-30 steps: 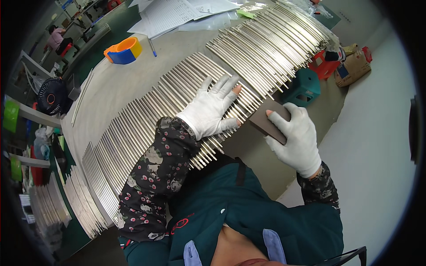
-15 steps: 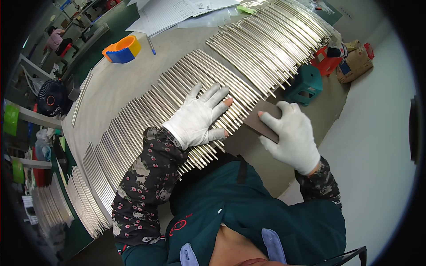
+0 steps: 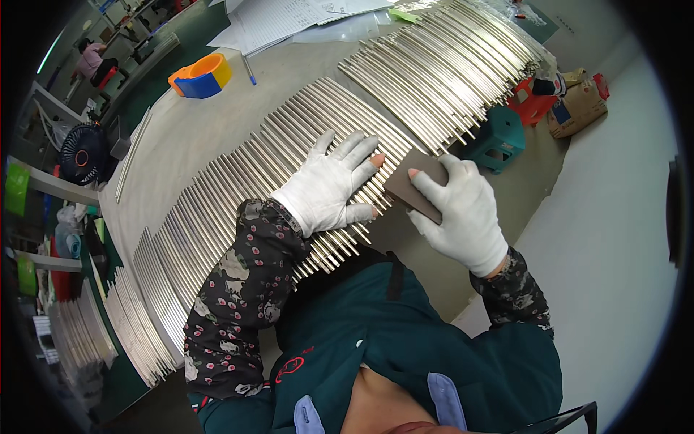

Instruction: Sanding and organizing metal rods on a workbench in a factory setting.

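A long row of thin, shiny metal rods lies side by side on the table, their near ends reaching past its edge. Spread flat on top of them, my left hand presses down in a white glove with some bare fingertips. My right hand, gloved the same way, grips a flat brown-grey block that looks like a sanding sponge. The block rests against the right end of this row, over the rods' surface. A second group of metal rods lies just beyond, at the far right.
Papers, a pen and an orange and blue tape dispenser sit at the back. A green stool and a cardboard box stand right of the table. At left are a fan and more rods.
My right hand has moved left with the block, bringing it farther over the row's right end. My left hand stays spread on the rods, shifted very slightly right.
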The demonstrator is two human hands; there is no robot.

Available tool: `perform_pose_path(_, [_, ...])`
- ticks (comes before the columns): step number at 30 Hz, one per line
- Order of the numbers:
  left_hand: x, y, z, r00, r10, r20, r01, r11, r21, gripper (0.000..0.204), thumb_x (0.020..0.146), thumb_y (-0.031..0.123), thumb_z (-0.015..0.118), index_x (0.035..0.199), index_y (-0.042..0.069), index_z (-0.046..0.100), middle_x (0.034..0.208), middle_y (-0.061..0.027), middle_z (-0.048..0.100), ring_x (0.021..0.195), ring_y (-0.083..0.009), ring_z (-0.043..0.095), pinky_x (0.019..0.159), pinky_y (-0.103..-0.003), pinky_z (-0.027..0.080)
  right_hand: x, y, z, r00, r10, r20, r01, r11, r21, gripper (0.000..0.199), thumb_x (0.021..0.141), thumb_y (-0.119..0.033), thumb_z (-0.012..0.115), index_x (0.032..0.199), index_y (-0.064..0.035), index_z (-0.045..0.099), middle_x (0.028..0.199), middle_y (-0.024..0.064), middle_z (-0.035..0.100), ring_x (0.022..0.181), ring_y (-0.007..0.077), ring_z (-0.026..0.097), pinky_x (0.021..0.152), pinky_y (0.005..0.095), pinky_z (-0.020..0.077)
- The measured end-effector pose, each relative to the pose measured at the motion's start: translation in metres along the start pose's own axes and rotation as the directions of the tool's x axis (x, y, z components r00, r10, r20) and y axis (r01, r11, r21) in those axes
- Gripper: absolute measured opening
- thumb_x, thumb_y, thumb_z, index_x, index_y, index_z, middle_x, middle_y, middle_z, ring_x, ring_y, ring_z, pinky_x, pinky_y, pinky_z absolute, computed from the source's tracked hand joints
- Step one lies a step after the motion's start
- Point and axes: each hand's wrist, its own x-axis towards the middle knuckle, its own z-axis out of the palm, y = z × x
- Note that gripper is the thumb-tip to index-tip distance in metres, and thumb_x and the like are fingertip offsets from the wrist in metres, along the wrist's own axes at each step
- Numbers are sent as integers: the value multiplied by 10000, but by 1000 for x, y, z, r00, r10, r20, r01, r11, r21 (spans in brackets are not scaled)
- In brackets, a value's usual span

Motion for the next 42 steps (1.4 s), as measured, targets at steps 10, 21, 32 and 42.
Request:
perform_pose_path(10, [-6, 0, 1, 1000, -2, -8, 2, 1000, -16, 825, 833, 624, 482, 1387, 20, 387, 1480, -195, 312, 1390, -332, 262, 1132, -554, 146, -4, 3, -11, 995, 61, 79, -63, 997, 33, 468, 646, -266, 746, 1080, -119, 649, 1062, 189, 541, 930, 326, 532, 741, 401, 485])
perform_pose_path(21, [-18, -1, -1, 998, -4, 55, 6, 1000, -23, 868, 827, 692, 432, 1452, 112, 269, 1504, -208, 241, 1389, -379, 239, 1112, -594, 148, -7, 5, -32, 970, 26, 243, -16, 999, -45, 481, 657, -267, 740, 1104, -136, 617, 1043, 177, 527, 892, 304, 534, 703, 394, 477])
perform_pose_path(32, [-24, -1, -1, 999, 3, 43, -2, 1000, -21, 870, 838, 695, 416, 1467, 120, 239, 1498, -210, 252, 1389, -384, 236, 1122, -575, 134, 3, -5, -13, 996, -18, 87, 15, 999, 33, 458, 652, -255, 746, 1074, -112, 637, 984, 167, 518, 868, 310, 536, 682, 403, 479])
perform_pose_path(42, [-23, -1, 1, 999, -1, 43, 1, 1000, 0, 863, 841, 699, 395, 1457, 110, 256, 1496, -211, 255, 1387, -376, 243, 1125, -564, 139, -9, -5, -15, 997, 29, 71, -32, 999, 44, 476, 641, -272, 761, 1079, -120, 649, 1069, 196, 536, 919, 317, 537, 729, 402, 482])
